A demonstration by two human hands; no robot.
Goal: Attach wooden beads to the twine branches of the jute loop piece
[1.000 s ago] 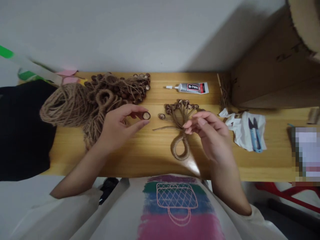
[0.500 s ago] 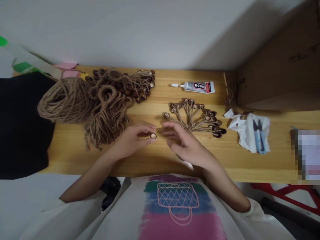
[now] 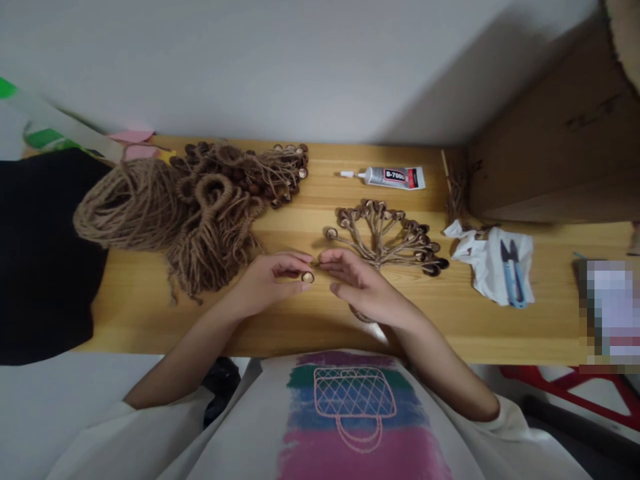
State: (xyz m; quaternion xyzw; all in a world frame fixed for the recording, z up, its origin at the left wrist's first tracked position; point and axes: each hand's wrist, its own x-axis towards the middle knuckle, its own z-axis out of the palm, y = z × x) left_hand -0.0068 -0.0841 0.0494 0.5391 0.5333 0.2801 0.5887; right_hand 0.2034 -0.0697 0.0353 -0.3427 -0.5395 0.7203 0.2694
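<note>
Pinched in my left hand (image 3: pixel 267 283) is a small acorn cap (image 3: pixel 307 277), dark outside, its pale hollow facing up. Close to its right, my right hand (image 3: pixel 363 287) is curled, a short twine end (image 3: pixel 319 261) showing at its fingertips; the rest of that strand is hidden by the fingers. Behind and right of this hand, a bundle of twine strands (image 3: pixel 380 250) fans out on the table, with caps on the strand tips. Part of a wrapped twine loop (image 3: pixel 361 315) shows below my right palm.
A twine ball (image 3: pixel 130 207) and a heap of capped twine tassels (image 3: pixel 215 213) lie left on the wooden table (image 3: pixel 300 327). A glue tube (image 3: pixel 395 177) lies behind the fan. Blue thread snips (image 3: pixel 514 273) rest on white plastic (image 3: pixel 493 257) beside a cardboard box (image 3: pixel 545 147).
My two hands have come slightly nearer each other, with the cap still in my left fingers. The whole view has shifted a little.
</note>
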